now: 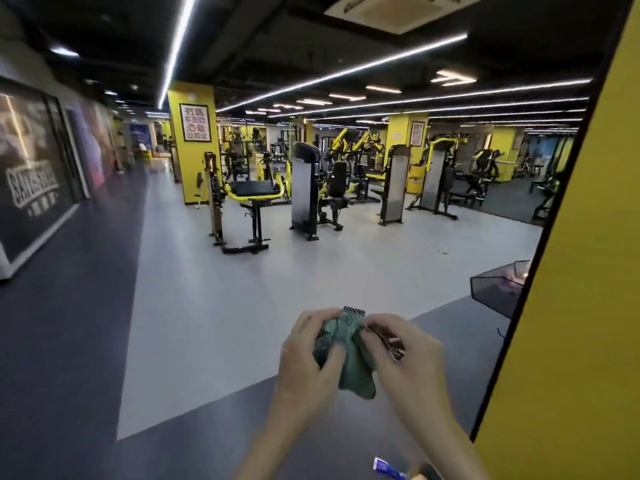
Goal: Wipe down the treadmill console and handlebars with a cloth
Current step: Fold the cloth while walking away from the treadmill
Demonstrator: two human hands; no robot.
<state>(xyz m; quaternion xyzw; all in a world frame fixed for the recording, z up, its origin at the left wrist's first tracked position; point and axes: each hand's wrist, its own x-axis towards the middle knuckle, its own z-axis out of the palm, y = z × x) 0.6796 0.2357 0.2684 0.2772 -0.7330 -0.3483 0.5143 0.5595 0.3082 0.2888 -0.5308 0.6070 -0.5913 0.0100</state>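
Low in the middle of the frame, the cloth [356,375] hangs bunched between the left grip [304,362] and the right grip [405,355]. Both curl round it, equally near, its loose end pointing down. No treadmill shows among the machines [304,188] beyond.

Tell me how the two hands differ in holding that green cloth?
The left hand wraps its fingers over the green cloth, thumb across the front; the right hand pinches the cloth's right edge. A dark reddish strip lies against the right hand's fingers, none against the left hand. Both are bare and hold the same cloth.
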